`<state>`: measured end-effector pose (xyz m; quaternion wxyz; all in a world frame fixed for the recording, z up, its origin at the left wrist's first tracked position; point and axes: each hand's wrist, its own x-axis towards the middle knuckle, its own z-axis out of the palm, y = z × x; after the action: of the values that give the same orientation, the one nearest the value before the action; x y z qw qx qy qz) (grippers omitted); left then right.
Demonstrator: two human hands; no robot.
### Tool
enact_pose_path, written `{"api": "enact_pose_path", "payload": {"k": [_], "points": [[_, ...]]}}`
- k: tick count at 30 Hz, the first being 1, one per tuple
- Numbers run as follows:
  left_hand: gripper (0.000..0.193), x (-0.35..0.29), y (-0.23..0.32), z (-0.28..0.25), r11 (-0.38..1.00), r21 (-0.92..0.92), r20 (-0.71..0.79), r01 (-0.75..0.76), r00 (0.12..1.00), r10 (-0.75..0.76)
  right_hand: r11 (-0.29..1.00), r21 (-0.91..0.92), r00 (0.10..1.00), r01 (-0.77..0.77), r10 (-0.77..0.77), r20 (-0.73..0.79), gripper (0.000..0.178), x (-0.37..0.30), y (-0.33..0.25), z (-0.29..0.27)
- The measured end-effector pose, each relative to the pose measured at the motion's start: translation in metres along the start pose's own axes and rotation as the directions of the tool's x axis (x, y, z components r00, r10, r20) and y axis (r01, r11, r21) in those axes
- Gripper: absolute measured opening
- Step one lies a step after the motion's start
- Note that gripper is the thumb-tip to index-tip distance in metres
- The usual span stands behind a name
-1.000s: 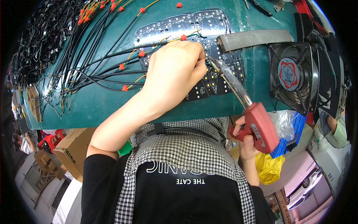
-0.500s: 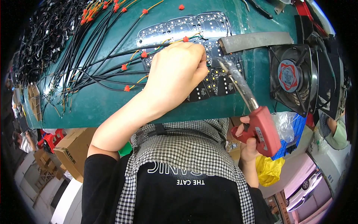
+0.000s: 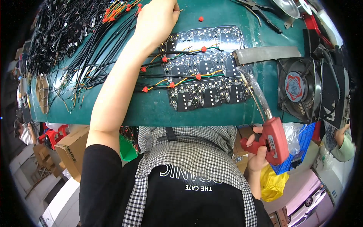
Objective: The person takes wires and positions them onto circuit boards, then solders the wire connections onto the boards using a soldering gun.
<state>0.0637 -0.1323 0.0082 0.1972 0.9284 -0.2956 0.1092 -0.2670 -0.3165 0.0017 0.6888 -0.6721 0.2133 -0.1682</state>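
My left hand (image 3: 157,24) reaches over the bundle of black cables (image 3: 115,41), with its fingers curled closed. An orange wire tip (image 3: 180,10) pokes out beside them; what they hold is hidden. In my right hand (image 3: 258,156) is a red pistol-grip soldering gun (image 3: 275,140). Its metal barrel points up and left, and the tip is by the right edge of a black LED circuit board panel (image 3: 210,70). Several cables with red markers (image 3: 198,76) lie across the panel, their coloured wires ending on its sections.
Right of the panel stand a metal strip (image 3: 266,55) and a square fan (image 3: 295,87). Pliers (image 3: 257,7) lie at the far right, a tangled black cable heap (image 3: 56,34) at far left. Below the table edge is a blue crate (image 3: 298,147). Another person's hand (image 3: 342,132) shows at right.
My left hand has moved from the panel up and left to the cables, uncovering the boards and the wires on them. The soldering gun is still in my right hand. The view has shifted slightly.
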Motion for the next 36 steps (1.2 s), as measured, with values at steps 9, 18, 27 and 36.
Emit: {"api": "enact_pose_path", "payload": {"k": [9,18,27,36], "points": [[0.018,-0.074,0.041,-0.048,0.916,-0.266,-0.186,-0.302,0.948,0.259,0.998,0.052,0.999,-0.032,0.03,0.035,0.072,-0.02,-0.002,0.001],[0.029,-0.172,0.05,-0.049,0.833,-0.332,-0.101,-0.442,0.895,0.435,0.985,-0.009,0.967,-0.169,0.168,0.19,0.082,-0.038,0.001,0.01],[0.025,-0.178,0.047,-0.048,0.85,-0.174,-0.081,-0.496,0.868,0.49,0.996,-0.034,0.993,-0.086,0.089,0.084,0.08,-0.039,-0.003,0.018],[0.03,-0.182,0.042,-0.047,0.867,-0.298,-0.096,-0.399,0.916,0.389,0.985,-0.033,0.961,-0.167,0.17,0.217,0.076,-0.039,-0.005,0.019]]}}
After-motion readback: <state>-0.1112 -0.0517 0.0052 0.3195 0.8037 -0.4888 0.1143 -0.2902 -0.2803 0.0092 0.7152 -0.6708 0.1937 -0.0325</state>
